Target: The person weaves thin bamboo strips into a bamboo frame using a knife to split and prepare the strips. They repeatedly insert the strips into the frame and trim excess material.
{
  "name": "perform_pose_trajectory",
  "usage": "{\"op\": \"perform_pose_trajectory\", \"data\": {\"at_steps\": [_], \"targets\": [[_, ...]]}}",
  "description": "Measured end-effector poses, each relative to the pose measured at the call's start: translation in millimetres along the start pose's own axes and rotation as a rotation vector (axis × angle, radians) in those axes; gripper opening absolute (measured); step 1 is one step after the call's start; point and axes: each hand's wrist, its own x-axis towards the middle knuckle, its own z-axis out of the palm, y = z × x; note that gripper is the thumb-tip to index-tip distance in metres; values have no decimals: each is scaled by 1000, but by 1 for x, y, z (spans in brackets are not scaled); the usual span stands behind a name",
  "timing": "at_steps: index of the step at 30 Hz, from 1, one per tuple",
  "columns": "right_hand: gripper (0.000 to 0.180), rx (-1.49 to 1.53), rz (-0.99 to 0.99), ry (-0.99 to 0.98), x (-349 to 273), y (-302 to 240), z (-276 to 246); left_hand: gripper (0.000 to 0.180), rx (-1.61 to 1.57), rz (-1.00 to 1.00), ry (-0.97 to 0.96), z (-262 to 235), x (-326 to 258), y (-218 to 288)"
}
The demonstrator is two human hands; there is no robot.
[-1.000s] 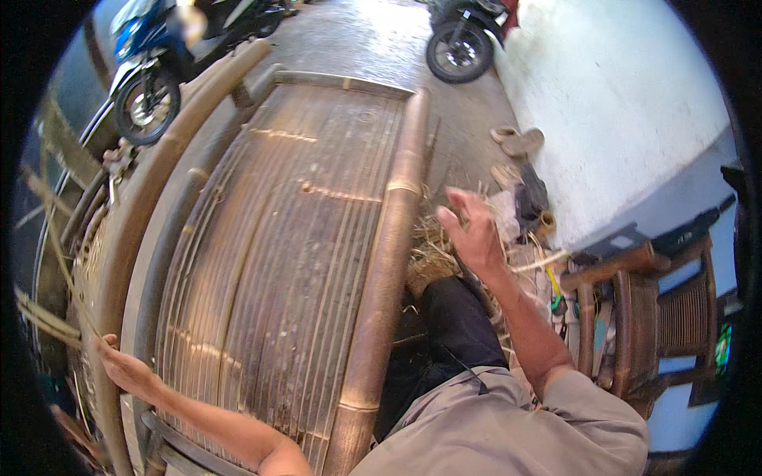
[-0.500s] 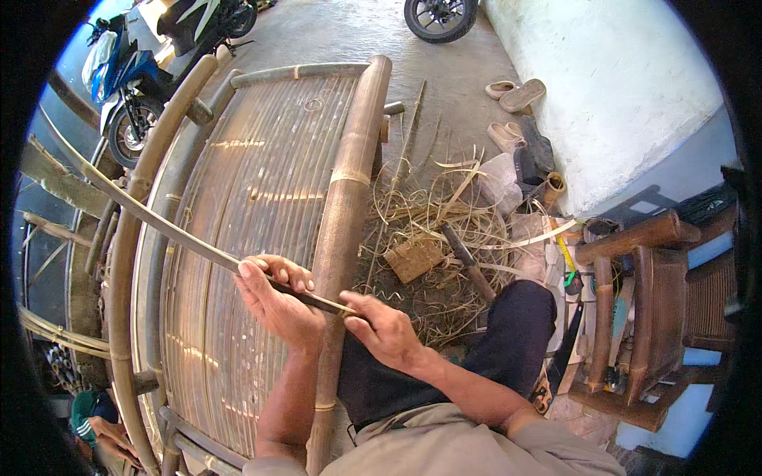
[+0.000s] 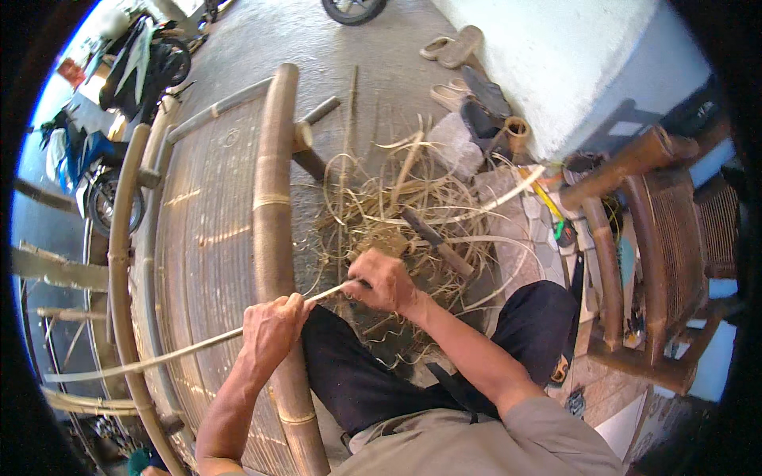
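Observation:
A long, pale bamboo strip (image 3: pixel 186 349) runs from the left, across the bamboo bench, to my two hands. My left hand (image 3: pixel 274 329) is closed around it near the bench's thick front pole (image 3: pixel 274 190). Farther right, over the gap between my knees, my right hand (image 3: pixel 382 282) is closed at the strip's right end. A small dark patch shows at the right hand's fingers; I cannot make out whether it is a tool. Between the hands a short length of the strip is bare.
Curly bamboo shavings (image 3: pixel 429 190) cover the floor ahead, with a dark stick (image 3: pixel 436 242) among them. Sandals (image 3: pixel 460 47) line the white wall. A bamboo chair (image 3: pixel 663 254) stands at right, near a yellow tape measure (image 3: pixel 548 198). Motorbikes (image 3: pixel 99 170) stand at far left.
The left hand has turned from palm up to knuckles up. The right hand has moved up and away from the left. The strip's far end has swung down at left, and the view has shifted.

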Motion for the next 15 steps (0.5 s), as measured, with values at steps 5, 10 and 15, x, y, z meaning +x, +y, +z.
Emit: {"op": "perform_pose_trajectory", "data": {"at_steps": [5,10,15], "targets": [[41,-564,713,161,-80,105,-29,26,23,-60,14,26,20,5],[54,-627,978,-381,-165,159,-51,15,-62,-97,-93,37,19,21],[59,-534,1129,-454,-144,163,-52,17,-122,-292,-121,59,10,29]]}}
